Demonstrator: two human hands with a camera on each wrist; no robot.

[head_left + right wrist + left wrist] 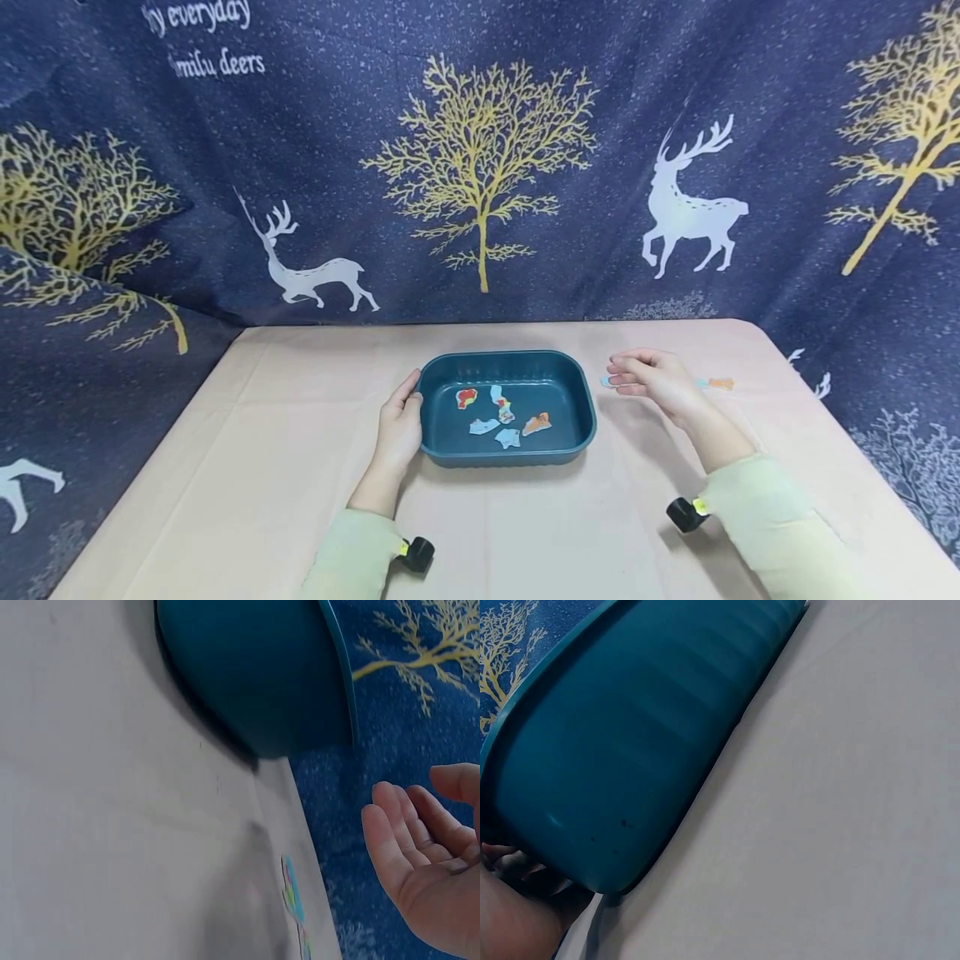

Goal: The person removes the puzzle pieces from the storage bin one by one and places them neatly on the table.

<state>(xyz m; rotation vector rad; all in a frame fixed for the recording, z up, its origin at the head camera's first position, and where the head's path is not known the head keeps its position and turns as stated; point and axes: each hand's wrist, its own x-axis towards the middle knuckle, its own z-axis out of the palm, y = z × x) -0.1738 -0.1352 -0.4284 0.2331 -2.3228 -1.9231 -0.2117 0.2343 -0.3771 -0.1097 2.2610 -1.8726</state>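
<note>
We observe two hands and a dark teal tray (pixel 506 458) on a table with a pale pinkish cover (pixel 225 442). The tray stands at about the middle of the table, left to right.

Left hand (pixel 397 429): it holds the tray at the left end, thumb and fingers against the rim and outer wall. The left wrist view shows the fingers bent in at the tray's corner, partly in shadow; we cannot tell how firm the grip is.

Right hand (pixel 656 385): we find it raised to the right of the tray, apart from it. Its fingers are loosely bent, thumb well apart from them in the right wrist view, and we see nothing held.

On the tray floor we note a red and yellow piece (pixel 467 398) to the left, a pale blue piece with red (pixel 504 408) near the middle, two light blue pieces nearer us, and an orange piece (pixel 536 424) to the right. On the table beyond the right hand we see more coloured scraps (pixel 721 384), partly hidden by it.

Both sleeves (pixel 780 517) are pale green, each with a small black camera (pixel 684 515) at the wrist. Along the far side hangs a navy cloth (pixel 525 308) printed with gold trees and white deer.
</note>
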